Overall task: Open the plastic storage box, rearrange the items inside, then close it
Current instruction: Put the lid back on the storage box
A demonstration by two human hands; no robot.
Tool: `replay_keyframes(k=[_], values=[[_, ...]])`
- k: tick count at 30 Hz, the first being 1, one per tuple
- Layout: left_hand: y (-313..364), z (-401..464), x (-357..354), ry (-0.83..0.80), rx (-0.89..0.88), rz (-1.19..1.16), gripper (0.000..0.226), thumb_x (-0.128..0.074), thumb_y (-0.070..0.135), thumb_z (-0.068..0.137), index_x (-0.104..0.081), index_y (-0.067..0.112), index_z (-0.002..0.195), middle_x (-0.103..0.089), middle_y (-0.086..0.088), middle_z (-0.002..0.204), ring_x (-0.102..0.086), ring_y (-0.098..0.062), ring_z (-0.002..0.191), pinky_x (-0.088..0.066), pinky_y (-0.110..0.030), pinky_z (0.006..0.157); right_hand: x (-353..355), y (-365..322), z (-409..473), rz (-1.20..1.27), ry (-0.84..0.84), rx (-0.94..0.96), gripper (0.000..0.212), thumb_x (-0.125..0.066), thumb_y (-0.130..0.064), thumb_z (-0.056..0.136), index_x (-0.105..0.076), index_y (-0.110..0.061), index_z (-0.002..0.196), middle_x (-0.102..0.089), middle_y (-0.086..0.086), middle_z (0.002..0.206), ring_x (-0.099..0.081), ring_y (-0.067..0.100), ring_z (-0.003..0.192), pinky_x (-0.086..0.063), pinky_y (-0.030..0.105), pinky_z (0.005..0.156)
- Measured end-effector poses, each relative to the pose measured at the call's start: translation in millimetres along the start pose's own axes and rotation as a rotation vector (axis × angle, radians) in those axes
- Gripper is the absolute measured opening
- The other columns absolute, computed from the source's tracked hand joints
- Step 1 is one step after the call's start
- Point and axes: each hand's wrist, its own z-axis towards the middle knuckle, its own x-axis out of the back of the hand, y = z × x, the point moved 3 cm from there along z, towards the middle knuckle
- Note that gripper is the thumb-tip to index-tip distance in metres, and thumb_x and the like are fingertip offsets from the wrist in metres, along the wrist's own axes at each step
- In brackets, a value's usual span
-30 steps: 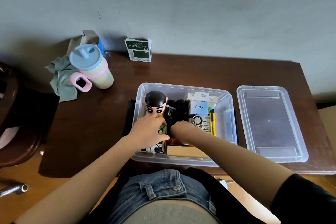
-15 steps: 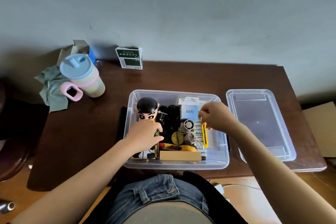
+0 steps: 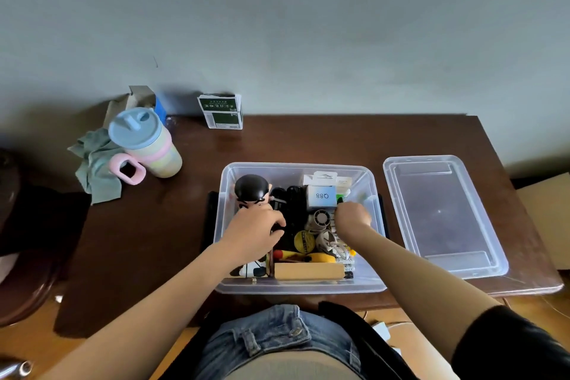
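Note:
The clear plastic storage box (image 3: 302, 287) stands open on the dark wooden table, and its lid (image 3: 444, 216) lies flat to its right. Inside are a black-haired cartoon figure (image 3: 251, 191), black cables (image 3: 293, 203), a small box marked Q88 (image 3: 322, 196), a little fan (image 3: 320, 219), a round yellow tape (image 3: 303, 241) and a wooden block (image 3: 308, 271). My left hand (image 3: 256, 231) is curled over the figure's body, just below its head. My right hand (image 3: 353, 216) reaches down at the box's right side, fingers curled under and hidden.
A pastel tumbler (image 3: 145, 145) with a pink handle lies on a green cloth (image 3: 95, 170) at the table's back left. A green and white carton (image 3: 220, 111) leans against the wall. A dark chair (image 3: 18, 256) stands at the left.
My right hand rose from the middle of the box, swung to its right side, then dipped back in. My left hand stayed on the figure.

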Motion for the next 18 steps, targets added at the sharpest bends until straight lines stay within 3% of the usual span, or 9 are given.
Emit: replay_keyframes(k=[6, 11, 14, 18], values=[[-12, -14, 12, 0.208, 0.032, -0.041, 0.021, -0.053, 0.023, 0.094, -0.068, 0.022, 0.109, -0.060, 0.006, 0.109, -0.054, -0.013, 0.100, -0.040, -0.034, 0.095, -2, 1, 2, 0.079, 0.040, -0.052, 0.027, -0.045, 0.006, 0.089, -0.064, -0.008, 0.102, -0.067, 0.005, 0.102, -0.064, 0.019, 0.093, -0.043, 0.022, 0.059], [-13, -22, 20, 0.428, 0.016, -0.003, 0.018, -0.063, 0.006, 0.084, -0.071, 0.014, 0.098, -0.062, -0.001, 0.101, -0.057, -0.021, 0.096, -0.043, -0.041, 0.089, -2, 0, -3, 0.052, 0.047, -0.041, 0.027, -0.045, 0.007, 0.088, -0.064, -0.008, 0.102, -0.066, 0.004, 0.101, -0.065, 0.018, 0.091, -0.043, 0.022, 0.059], [-20, -25, 23, 0.528, 0.107, 0.072, 0.026, -0.069, 0.005, 0.078, -0.070, 0.013, 0.102, -0.059, -0.009, 0.112, -0.055, -0.029, 0.107, -0.039, -0.047, 0.094, -1, 0, -4, 0.049, 0.070, -0.039, 0.031, -0.044, 0.007, 0.089, -0.059, -0.005, 0.113, -0.064, 0.006, 0.109, -0.064, 0.020, 0.094, -0.043, 0.023, 0.059], [-33, -29, 21, 0.511, 0.255, 0.045, 0.045, -0.066, 0.009, 0.082, -0.056, 0.014, 0.125, -0.045, -0.014, 0.134, -0.039, -0.032, 0.128, -0.036, -0.048, 0.100, 4, 1, -9, 0.055, 0.090, -0.035, 0.033, -0.044, 0.008, 0.090, -0.052, 0.000, 0.122, -0.060, 0.010, 0.117, -0.063, 0.023, 0.101, -0.046, 0.025, 0.067]])
